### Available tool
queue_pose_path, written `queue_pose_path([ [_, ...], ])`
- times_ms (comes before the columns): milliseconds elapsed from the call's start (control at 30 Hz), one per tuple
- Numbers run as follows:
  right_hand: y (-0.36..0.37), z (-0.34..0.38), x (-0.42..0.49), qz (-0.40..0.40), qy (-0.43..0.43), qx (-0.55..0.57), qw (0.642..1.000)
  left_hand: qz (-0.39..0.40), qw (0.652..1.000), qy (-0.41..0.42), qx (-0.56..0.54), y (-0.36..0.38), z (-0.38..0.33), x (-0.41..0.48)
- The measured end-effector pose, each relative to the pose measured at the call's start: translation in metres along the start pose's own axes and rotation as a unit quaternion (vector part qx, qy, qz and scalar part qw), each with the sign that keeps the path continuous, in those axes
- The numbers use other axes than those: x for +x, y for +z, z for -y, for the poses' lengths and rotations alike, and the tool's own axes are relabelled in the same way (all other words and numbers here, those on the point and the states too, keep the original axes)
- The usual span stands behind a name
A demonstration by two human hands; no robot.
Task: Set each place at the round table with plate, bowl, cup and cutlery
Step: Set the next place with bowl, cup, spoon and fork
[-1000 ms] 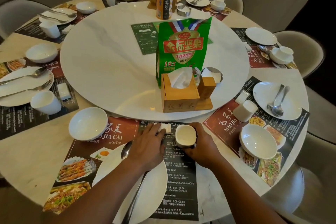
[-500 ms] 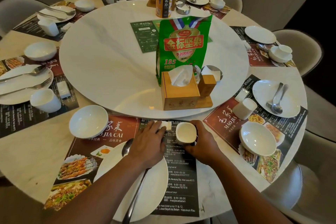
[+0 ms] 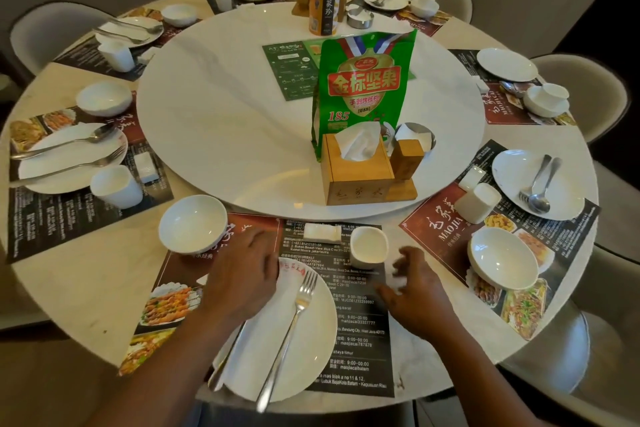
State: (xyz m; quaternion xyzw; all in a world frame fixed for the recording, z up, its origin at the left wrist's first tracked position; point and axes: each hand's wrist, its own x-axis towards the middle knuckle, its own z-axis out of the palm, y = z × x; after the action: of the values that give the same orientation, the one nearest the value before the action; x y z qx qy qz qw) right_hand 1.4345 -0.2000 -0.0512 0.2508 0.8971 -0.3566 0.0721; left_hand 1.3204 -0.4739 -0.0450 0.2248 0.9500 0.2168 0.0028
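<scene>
Head view gives us the near place on the round table [image 3: 86, 288], laid on one dark placemat [image 3: 360, 340]. On it we count one plate [image 3: 311, 357], one bowl [image 3: 192, 224], one cup [image 3: 369, 246] and one fork [image 3: 294, 322]. The fork lies across a white napkin [image 3: 263, 333] on the plate. One more long handle [image 3: 225, 360] lies beside the fork on the plate; its head is hidden under the left hand, so we cannot name it. The bowl sits at the mat's upper left corner. The cup stands upright near the mat's top edge, just beside one small white packet [image 3: 322, 231].

Our left hand [image 3: 242, 274] lies palm down over the plate's upper left rim, fingers extended and blurred, gripping nothing. Our right hand [image 3: 415, 291] hovers just right of the cup, clear of it, fingers loosely spread and empty.

Across the whole table we count seven plates and seven cups. We are sure of six bowls. Two of the cups stand inside their bowls at the far right places.

On the white turntable [image 3: 225, 135] stand one green bag [image 3: 363, 87], one wooden tissue box [image 3: 356, 177] and one tin [image 3: 323, 9].
</scene>
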Motion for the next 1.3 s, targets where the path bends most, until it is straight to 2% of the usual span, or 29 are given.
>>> queue_pose_path([
  [67, 0.005, 0.004, -0.026, -0.001, 0.028, -0.008, 1.0, 0.005, 0.999, -0.05, -0.011, -0.01, 0.019, -0.016],
  [233, 0.045, 0.021, -0.073, 0.092, 0.025, 0.009, 0.995, 0.076, 0.98, -0.162, -0.085, -0.016, 0.047, -0.048],
  [400, 0.076, 0.039, -0.082, 0.099, 0.044, 0.014, 0.994, 0.1, 0.966, -0.209, -0.116, -0.018, 0.056, -0.057],
  [567, 0.078, 0.045, -0.074, 0.062, 0.071, 0.018, 0.995, 0.096, 0.963, -0.214, -0.133, -0.023, 0.057, -0.056],
  [900, 0.078, 0.061, -0.043, 0.002, 0.064, 0.018, 0.998, 0.112, 0.954, -0.215, -0.175, -0.032, 0.067, -0.043],
  [1300, 0.082, 0.066, -0.034, -0.01, 0.069, -0.005, 0.998, 0.123, 0.957, -0.193, -0.176, -0.03, 0.077, -0.04],
])
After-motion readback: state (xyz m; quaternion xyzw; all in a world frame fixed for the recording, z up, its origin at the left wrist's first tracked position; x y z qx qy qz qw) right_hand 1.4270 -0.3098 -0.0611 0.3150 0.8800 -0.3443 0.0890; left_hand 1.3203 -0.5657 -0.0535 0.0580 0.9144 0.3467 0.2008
